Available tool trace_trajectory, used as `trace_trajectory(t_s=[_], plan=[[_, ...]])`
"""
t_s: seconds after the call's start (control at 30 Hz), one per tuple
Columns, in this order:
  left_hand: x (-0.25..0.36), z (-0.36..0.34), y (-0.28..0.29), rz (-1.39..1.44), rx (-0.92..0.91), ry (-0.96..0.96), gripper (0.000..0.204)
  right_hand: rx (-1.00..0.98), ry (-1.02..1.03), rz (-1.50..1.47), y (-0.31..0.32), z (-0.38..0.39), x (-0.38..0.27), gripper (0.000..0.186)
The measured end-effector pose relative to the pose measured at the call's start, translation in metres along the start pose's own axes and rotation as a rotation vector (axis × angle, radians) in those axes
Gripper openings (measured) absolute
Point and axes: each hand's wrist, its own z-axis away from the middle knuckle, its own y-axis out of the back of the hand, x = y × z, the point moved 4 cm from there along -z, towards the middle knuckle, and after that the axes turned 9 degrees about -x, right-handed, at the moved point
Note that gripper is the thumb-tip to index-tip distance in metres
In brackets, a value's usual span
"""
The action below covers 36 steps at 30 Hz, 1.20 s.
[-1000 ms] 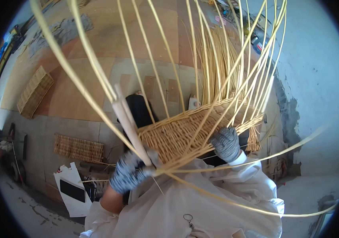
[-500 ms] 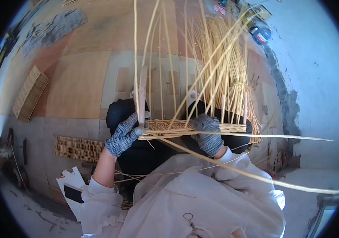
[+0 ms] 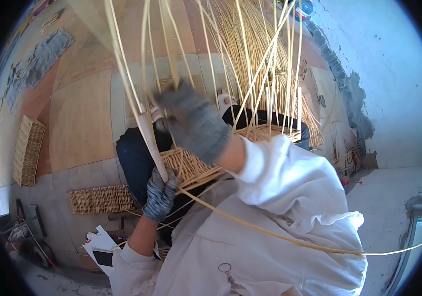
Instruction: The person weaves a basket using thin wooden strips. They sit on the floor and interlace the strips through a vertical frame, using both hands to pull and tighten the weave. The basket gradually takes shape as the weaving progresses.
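Observation:
A partly woven wicker basket (image 3: 186, 166) rests across my knees, with tall pale rods standing up from it. My left hand (image 3: 160, 197), in a grey knitted glove, is closed round its near left corner, at the foot of a thick corner stake (image 3: 151, 140). My right hand (image 3: 193, 123), gloved alike, is raised above the basket's left part among the upright rods; its fingers are smeared by motion. A blurred pale rod (image 3: 172, 54) rises just beyond those fingers; whether they hold it is unclear. One long loose rod (image 3: 270, 233) runs from the left corner across my lap to the right.
A large bundle of rods (image 3: 265, 54) lies beyond the basket at right. Two woven pieces, one box-shaped (image 3: 28, 150) and one flat panel (image 3: 100, 199), lie on the floor at left. Near my left forearm are a white board and a dark phone-like slab (image 3: 103, 258).
My right hand has left the basket's near edge and swung up and left, over the basket. The horizontal rod pointing right is gone from there. The basket's left end now sits lower in view.

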Motion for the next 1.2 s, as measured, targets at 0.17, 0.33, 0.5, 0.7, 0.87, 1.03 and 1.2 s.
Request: trace_trajectory(t_s=[0.17,0.33,0.5,0.7,0.87,1.03,1.2], plan=[[0.011,-0.014,0.013,0.125,-0.153,0.009,0.016,0.374,0.087,-0.334,-0.035,0.005,-0.003,0.055],[-0.013,-0.011,0.007,0.212,-0.107,0.154,0.028,0.322,-0.126,-1.323,-0.114,0.004,0.053,0.033],[-0.006,-0.007,0.004,0.349,0.085,0.192,0.015,-0.077,0.121,0.276,-0.082,0.037,0.062,0.023],[-0.009,-0.011,0.004,0.413,0.047,0.123,0.013,-0.606,-0.057,0.004,-0.09,0.053,0.068,0.017],[-0.007,-0.01,0.007,0.353,0.07,0.16,0.013,-0.573,-0.004,0.672,-0.082,0.061,0.001,0.017],[0.005,-0.021,0.008,0.233,-0.032,0.12,0.016,-0.076,0.234,0.521,-0.092,0.109,0.029,0.034],[-0.018,-0.034,0.027,0.369,-0.04,0.086,0.041,0.199,0.162,0.386,-0.099,0.114,0.028,0.039]])
